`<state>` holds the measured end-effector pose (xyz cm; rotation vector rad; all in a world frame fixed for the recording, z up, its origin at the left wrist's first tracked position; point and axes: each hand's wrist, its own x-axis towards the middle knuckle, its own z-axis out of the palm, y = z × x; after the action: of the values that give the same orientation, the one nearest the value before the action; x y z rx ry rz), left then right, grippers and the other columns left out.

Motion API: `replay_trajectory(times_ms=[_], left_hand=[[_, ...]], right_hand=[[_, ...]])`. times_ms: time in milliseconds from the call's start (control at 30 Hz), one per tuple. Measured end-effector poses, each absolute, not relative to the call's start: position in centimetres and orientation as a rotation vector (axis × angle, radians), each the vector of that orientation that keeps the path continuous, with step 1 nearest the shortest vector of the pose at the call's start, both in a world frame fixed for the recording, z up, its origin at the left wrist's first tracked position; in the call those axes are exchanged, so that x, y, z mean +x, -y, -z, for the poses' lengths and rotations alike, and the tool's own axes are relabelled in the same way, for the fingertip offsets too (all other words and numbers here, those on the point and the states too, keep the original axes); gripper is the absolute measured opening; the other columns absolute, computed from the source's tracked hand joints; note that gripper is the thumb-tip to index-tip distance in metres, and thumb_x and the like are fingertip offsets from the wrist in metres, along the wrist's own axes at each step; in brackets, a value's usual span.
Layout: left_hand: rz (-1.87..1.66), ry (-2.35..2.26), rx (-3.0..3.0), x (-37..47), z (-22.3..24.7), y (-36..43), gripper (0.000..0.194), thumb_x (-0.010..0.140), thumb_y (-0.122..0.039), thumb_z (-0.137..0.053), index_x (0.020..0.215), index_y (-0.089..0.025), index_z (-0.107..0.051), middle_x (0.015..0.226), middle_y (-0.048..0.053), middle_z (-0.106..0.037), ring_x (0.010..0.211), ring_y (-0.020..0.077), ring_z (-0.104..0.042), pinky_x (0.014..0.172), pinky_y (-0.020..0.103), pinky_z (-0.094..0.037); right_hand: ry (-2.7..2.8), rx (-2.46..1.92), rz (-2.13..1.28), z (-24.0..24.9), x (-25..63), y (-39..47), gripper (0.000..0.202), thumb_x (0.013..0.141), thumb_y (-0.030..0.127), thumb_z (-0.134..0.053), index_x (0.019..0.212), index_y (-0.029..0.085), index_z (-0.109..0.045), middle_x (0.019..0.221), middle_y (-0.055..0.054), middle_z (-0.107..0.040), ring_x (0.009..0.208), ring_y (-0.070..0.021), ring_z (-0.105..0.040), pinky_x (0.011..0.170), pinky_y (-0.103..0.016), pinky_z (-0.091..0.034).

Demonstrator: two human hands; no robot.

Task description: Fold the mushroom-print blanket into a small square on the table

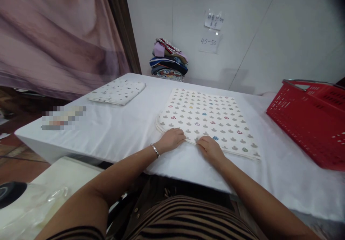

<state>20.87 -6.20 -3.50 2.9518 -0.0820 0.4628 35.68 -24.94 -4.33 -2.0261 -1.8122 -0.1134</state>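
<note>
A folded white cloth [205, 119] with rows of grey and coloured mushroom prints lies flat on the white-covered table [118, 135] in front of me. Its left side shows several stacked layers with a rounded corner. My left hand [172, 139], with a silver bracelet at the wrist, is closed on the cloth's near edge, left of the middle. A short way to the right, my right hand [210, 148] pinches the same edge between thumb and fingers. The fingertips under the edge are partly hidden.
Another folded printed cloth [118, 92] lies at the table's far left, near a blurred-out patch [63, 118]. A red plastic basket [309, 125] stands at the right. Behind the table rises a pile of folded fabrics [169, 62]. A pink curtain [59, 35] hangs on the left.
</note>
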Motion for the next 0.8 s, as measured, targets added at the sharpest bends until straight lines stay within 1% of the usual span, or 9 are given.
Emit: replay_trajectory(times_ms=[67,200,400,533,633,733,800], left_hand=[[-0.470,0.078,2.956,21.0,3.5,6.3,0.029,0.094,-0.031,-0.039,0.086,-0.019,-0.064,0.085,0.003,-0.060,0.082,0.0157,-0.052,0.074,0.029,-0.041],[-0.480,0.073,2.976,21.2,3.5,6.4,0.030,0.094,-0.029,-0.037,0.083,-0.018,-0.063,0.083,0.003,-0.060,0.081,0.0159,-0.052,0.074,0.030,-0.041],[-0.522,0.079,2.981,21.0,3.4,6.5,0.027,0.093,-0.027,-0.038,0.082,-0.018,-0.062,0.082,0.003,-0.059,0.080,0.0153,-0.051,0.073,0.029,-0.041],[-0.534,0.085,3.015,21.2,3.3,6.5,0.027,0.093,-0.027,-0.038,0.082,-0.018,-0.061,0.082,0.003,-0.059,0.080,0.0152,-0.051,0.071,0.029,-0.040],[-0.578,0.053,3.087,21.5,3.1,6.5,0.025,0.093,-0.026,-0.039,0.083,-0.017,-0.060,0.084,0.004,-0.059,0.081,0.0161,-0.052,0.070,0.030,-0.039],[-0.608,0.040,3.195,21.8,3.1,6.4,0.026,0.093,-0.021,-0.037,0.080,-0.017,-0.059,0.082,0.004,-0.058,0.080,0.0165,-0.050,0.068,0.031,-0.036],[-0.589,0.127,3.248,21.7,3.3,6.4,0.027,0.093,-0.018,-0.037,0.078,-0.017,-0.058,0.080,0.004,-0.057,0.078,0.0164,-0.049,0.067,0.031,-0.035]], right_hand=[[1.797,-2.033,0.084,4.2,35.7,24.9,0.021,0.092,0.020,-0.045,0.094,0.019,-0.066,0.091,-0.006,-0.061,0.083,-0.0175,-0.052,0.074,-0.029,-0.043],[1.866,-2.064,0.128,4.1,35.7,24.8,0.021,0.093,0.025,-0.045,0.094,0.018,-0.065,0.090,-0.007,-0.061,0.083,-0.0187,-0.052,0.074,-0.031,-0.042],[1.887,-2.130,0.169,4.3,35.4,24.6,0.021,0.093,0.025,-0.044,0.093,0.018,-0.064,0.090,-0.007,-0.060,0.085,-0.0195,-0.051,0.075,-0.031,-0.041],[1.913,-2.166,0.214,3.9,35.5,24.5,0.022,0.092,0.017,-0.042,0.096,0.018,-0.064,0.091,-0.007,-0.061,0.086,-0.0195,-0.051,0.075,-0.030,-0.040],[1.861,-2.198,0.327,3.5,36.0,24.0,0.022,0.091,0.013,-0.042,0.096,0.016,-0.064,0.092,-0.008,-0.061,0.084,-0.0199,-0.051,0.074,-0.031,-0.038],[1.871,-2.207,0.432,3.6,36.5,23.6,0.022,0.090,0.011,-0.042,0.092,0.015,-0.064,0.092,-0.009,-0.061,0.082,-0.0208,-0.050,0.072,-0.033,-0.037],[1.978,-2.158,0.440,4.2,36.6,23.6,0.022,0.090,0.010,-0.043,0.092,0.016,-0.065,0.090,-0.009,-0.060,0.082,-0.0208,-0.050,0.070,-0.032,-0.036]])
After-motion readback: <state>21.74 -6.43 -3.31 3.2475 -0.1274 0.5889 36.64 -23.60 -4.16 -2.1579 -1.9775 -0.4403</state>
